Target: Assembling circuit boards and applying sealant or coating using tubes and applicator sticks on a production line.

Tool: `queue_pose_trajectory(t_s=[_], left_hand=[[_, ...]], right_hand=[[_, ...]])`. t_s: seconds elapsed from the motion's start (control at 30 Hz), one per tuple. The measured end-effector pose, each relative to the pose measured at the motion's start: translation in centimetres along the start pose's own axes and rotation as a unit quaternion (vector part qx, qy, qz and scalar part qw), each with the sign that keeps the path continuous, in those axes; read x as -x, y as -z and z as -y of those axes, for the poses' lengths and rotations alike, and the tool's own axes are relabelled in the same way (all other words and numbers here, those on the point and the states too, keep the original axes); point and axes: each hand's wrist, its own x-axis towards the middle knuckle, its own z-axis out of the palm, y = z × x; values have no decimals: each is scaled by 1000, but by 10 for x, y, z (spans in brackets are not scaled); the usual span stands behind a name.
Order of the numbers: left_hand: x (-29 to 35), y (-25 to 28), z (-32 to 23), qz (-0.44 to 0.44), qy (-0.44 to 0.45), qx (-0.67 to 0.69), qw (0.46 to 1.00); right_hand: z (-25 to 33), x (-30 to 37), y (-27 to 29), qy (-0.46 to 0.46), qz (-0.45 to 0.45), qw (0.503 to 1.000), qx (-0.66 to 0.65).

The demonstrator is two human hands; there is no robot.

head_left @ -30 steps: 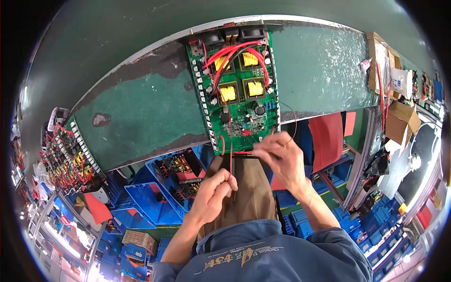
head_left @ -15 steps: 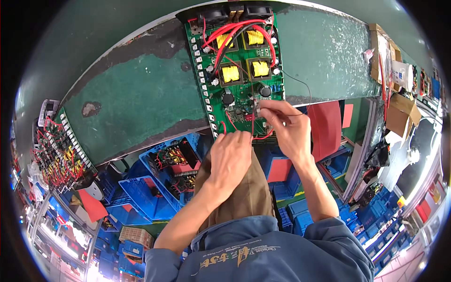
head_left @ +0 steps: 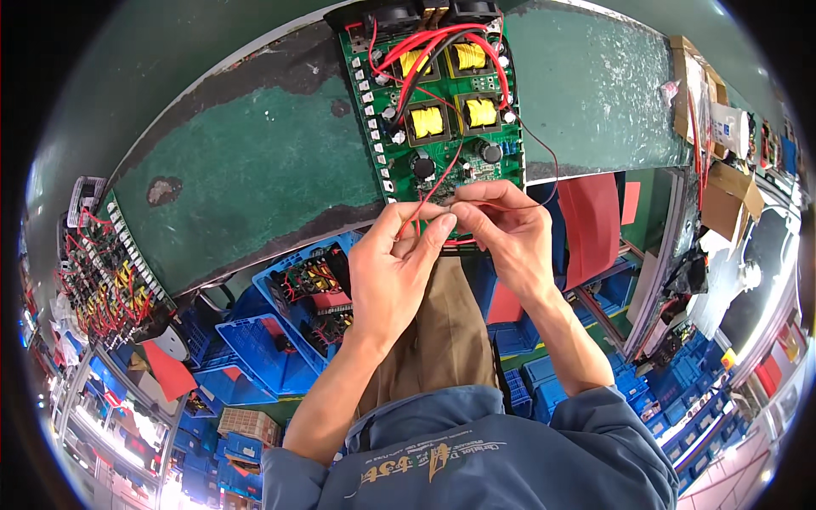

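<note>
Clock read on the head view.

- Stack of boards (head_left: 119, 272): 9 o'clock, beside the table (head_left: 255, 161); apparently kept there to leave working room.
- Crate (head_left: 293, 331): 8 o'clock, blue, below table level; more boards inside, presumably parked within reach.
- Left hand (head_left: 387, 276): just below centre; thumb and forefinger pressed together at the tips, pinching the red wire (head_left: 440, 180), which runs down from the board. A tip grip, likely chosen for fine control.
- Board (head_left: 455, 89): 12 to 1 o'clock, green, lengthwise to the person; near end seems to overhang the table edge, probably to bring it close to the body. Thick red and black cables loop over its coils.
- Right hand (head_left: 520, 246): right of centre, fingertips meeting the left's; thumb and forefinger pinch the dark wire (head_left: 557, 161), which arcs out at 2 o'clock. Close meeting suggests wire ends being matched; the ends themselves are hidden.
- Shirt (head_left: 476, 476): 6 o'clock, blue; gold and white lettering, inverted.
- Red sheet (head_left: 592, 225): near 3 o'clock, hanging.
- Package (head_left: 729, 127): 2 o'clock, white; print too small to read.
</note>
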Motion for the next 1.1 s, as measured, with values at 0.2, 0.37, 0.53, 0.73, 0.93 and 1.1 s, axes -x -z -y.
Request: queue_pose_trajectory(t_s=[0.2,0.37,0.53,0.73,0.93,1.1], left_hand=[[-1,1,7,-1,18,107,994],[-5,6,17,37,53,139,988],[-11,4,23,23,44,186,981],[-34,-10,38,-106,-113,-239,959],[-44,-16,40,-152,-157,-302,928],[-48,-21,39,-143,-153,-286,935]], right_hand=[[-1,1,4,-46,24,999,-9],[-5,-2,9,-70,64,995,20],[-3,-8,8,-14,75,993,84],[-22,-27,5,217,-39,900,375],[-30,-32,-3,260,-50,852,452],[-33,-36,-1,286,-43,839,461]])
